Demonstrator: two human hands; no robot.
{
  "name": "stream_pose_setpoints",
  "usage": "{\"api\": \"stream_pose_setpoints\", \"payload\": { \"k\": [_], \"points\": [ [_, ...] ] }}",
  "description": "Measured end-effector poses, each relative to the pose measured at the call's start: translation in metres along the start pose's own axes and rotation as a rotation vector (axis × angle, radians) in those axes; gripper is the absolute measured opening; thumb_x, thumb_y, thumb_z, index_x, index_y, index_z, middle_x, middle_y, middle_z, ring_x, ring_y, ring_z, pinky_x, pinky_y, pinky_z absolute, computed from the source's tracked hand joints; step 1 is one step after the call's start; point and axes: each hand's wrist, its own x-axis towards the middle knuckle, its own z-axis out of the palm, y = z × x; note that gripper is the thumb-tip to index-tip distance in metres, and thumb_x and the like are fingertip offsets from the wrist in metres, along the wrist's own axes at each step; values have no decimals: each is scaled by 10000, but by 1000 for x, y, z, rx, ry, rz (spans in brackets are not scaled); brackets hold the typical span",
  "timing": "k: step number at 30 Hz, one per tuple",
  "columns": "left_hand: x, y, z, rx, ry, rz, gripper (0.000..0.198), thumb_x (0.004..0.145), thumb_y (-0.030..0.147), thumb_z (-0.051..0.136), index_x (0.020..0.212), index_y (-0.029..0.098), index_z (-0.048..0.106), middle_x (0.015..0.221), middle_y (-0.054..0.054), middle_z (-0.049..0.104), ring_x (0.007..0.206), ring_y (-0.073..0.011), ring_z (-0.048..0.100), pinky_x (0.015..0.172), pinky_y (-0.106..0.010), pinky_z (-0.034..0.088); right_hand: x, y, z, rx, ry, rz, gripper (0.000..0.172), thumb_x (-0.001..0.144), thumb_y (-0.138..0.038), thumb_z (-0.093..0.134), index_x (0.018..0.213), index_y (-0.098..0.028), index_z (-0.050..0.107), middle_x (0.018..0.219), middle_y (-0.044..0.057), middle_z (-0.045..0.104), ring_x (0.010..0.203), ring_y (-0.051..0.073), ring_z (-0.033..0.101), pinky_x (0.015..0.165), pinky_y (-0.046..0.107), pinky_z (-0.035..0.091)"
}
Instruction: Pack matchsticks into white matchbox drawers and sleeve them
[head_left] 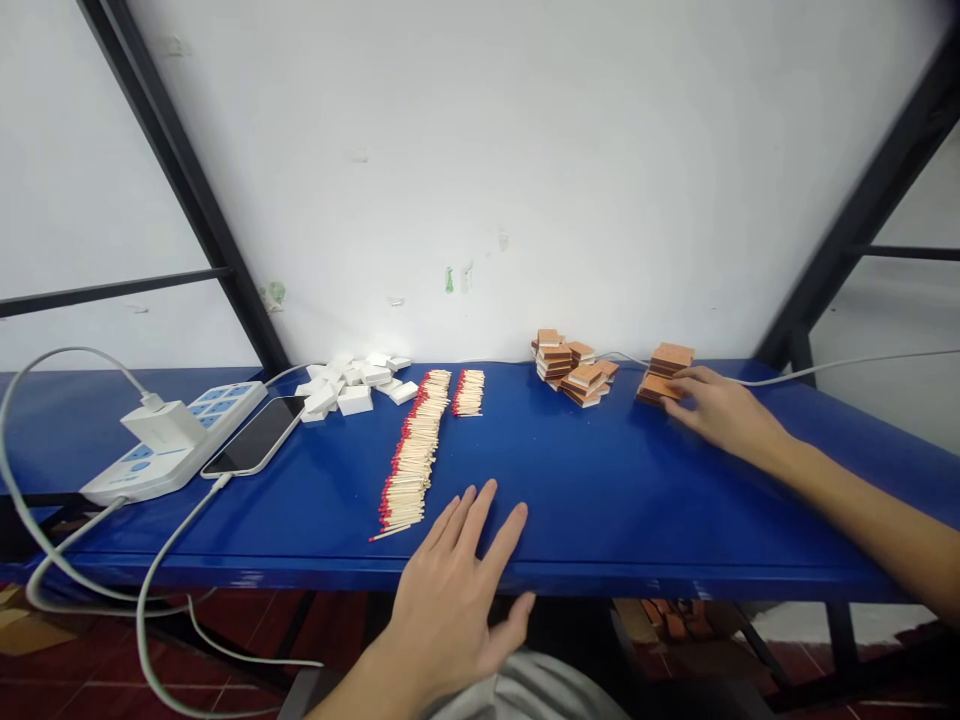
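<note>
My left hand [459, 590] rests palm down at the front edge of the blue table, fingers spread, with nothing in it. Just beyond its fingertips ends a long row of red-tipped matches [412, 455]; a shorter row of matches [470, 393] lies beside it at the back. My right hand [716, 405] reaches to the small stack of brown matchboxes [671, 356] at the back right. Its fingers are bent around a matchbox [660, 388] at the stack's near side, partly hiding it. A larger pile of matchboxes [574, 368] stands to the left of that stack.
Small white box trays [352, 380] lie heaped at the back left. A phone [259, 437] on a cable and a power strip [176, 445] with a white charger [163, 425] take up the left end. Behind the blue table [585, 500] rises a white wall [510, 180], with dark metal posts at both sides.
</note>
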Motion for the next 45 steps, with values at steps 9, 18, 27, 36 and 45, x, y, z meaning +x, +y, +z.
{"api": "stream_pose_setpoints", "payload": {
  "k": [9, 18, 27, 36, 45],
  "points": [
    [0, 0, 0, 13, 30, 25, 722, 827, 362, 592, 1487, 161, 377, 1506, -209, 407, 1318, -381, 489, 1036, -522, 479, 5, 5, 10, -9, 21, 20, 298, 949, -343, 498, 977, -124, 698, 1045, 146, 664, 889, 257, 661, 790, 350, 506],
    [-1, 2, -20, -188, 56, 25, 613, 828, 305, 592, 1417, 207, 453, 1452, -143, 498, 1301, -321, 516, 1020, -490, 507, 2, -5, -2, -28, 168, 4, 292, 946, -358, 493, 971, -147, 693, 1020, 122, 676, 832, 246, 669, 707, 339, 516],
    [49, -125, -62, 35, 278, -346, 317, 970, 327, 419, 1149, 171, 629, 1140, -93, 687, 1089, -265, 610, 980, -419, 473, 39, -47, 6, 183, 54, -302, 414, 906, -231, 449, 1295, -194, 586, 1268, 132, 626, 1092, 279, 638, 920, 414, 532],
    [73, -229, -14, 227, -133, -244, 342, 901, 343, 487, 1172, 206, 644, 1311, -127, 592, 1266, -336, 455, 1040, -523, 360, 70, -61, 27, 205, 3, -350, 400, 879, -207, 488, 1257, -213, 618, 1225, 112, 668, 1078, 268, 644, 916, 415, 517],
    [79, -215, 7, 208, -70, -166, 211, 920, 242, 471, 880, 167, 664, 1229, -151, 598, 1231, -331, 446, 1014, -526, 347, 47, -86, 1, 106, 117, -391, 309, 971, -270, 442, 1178, -211, 663, 1194, 109, 686, 1036, 269, 648, 891, 418, 508]
  ]
}}
